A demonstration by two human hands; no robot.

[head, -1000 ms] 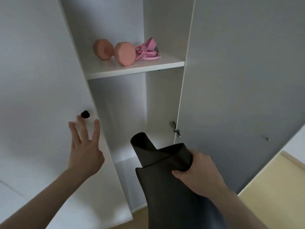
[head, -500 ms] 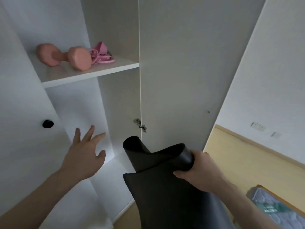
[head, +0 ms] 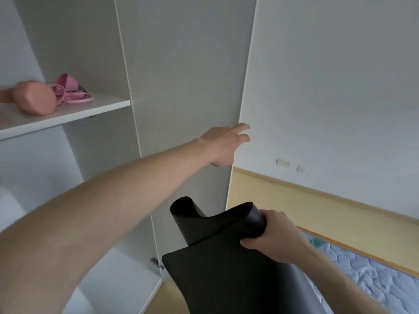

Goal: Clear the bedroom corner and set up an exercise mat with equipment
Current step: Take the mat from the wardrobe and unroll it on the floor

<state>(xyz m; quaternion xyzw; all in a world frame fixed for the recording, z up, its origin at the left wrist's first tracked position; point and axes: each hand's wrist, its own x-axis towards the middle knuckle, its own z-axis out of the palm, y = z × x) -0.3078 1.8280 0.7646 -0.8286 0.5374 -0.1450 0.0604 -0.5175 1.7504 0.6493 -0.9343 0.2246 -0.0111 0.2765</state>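
Left hand (head: 223, 146) now stretched across to the open wardrobe door's (head: 186, 87) outer edge, fingers curling round it, no longer by the shelf (head: 74, 112), right hand (head: 275, 237) still gripping the rolled black mat (head: 217, 264) low in front, view swung right, dumbbell (head: 35, 100) at left.

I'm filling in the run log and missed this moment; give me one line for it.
left hand: open, at the wardrobe door edge | right hand: gripping rolled black mat | dumbbell, pink band: on shelf
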